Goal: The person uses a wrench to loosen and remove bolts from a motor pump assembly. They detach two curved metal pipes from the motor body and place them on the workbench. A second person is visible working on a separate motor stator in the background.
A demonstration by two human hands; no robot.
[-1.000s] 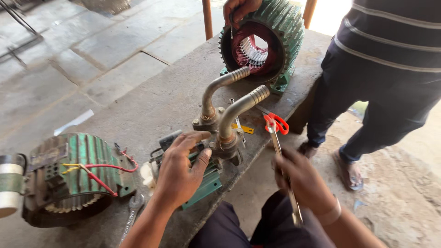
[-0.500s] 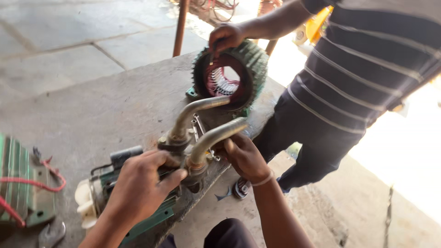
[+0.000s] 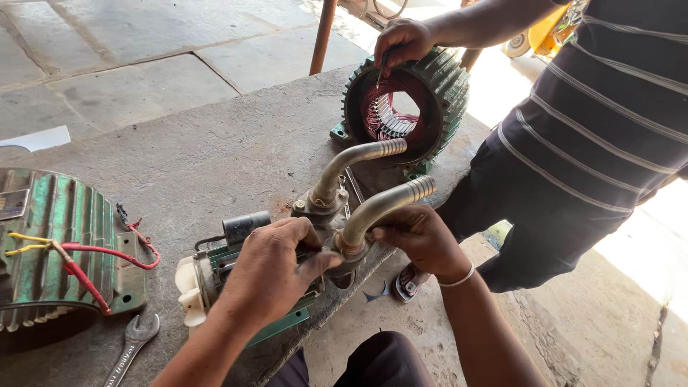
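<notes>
A small green water pump (image 3: 236, 287) with two curved metal pipes lies on a concrete slab (image 3: 215, 150). My left hand (image 3: 269, 269) rests on top of the pump body, fingers wrapped over it. My right hand (image 3: 419, 240) grips the nearer curved pipe (image 3: 383, 204) close to its base. The second pipe (image 3: 351, 161) rises just behind it. At the far end another person's hand (image 3: 401, 43) pokes a thin tool into the copper windings of a green motor stator (image 3: 408, 107).
A second green finned motor (image 3: 54, 236) with red and yellow wires sits at the left edge. A spanner (image 3: 132, 347) lies in front of it. A rusty post (image 3: 322, 36) stands behind the slab. The other person in a striped shirt (image 3: 602, 122) stands at right.
My right hand has let go of the red-handled tool and closed on the nearer pipe. The view has swung left and down again, bringing the left motor back in.
</notes>
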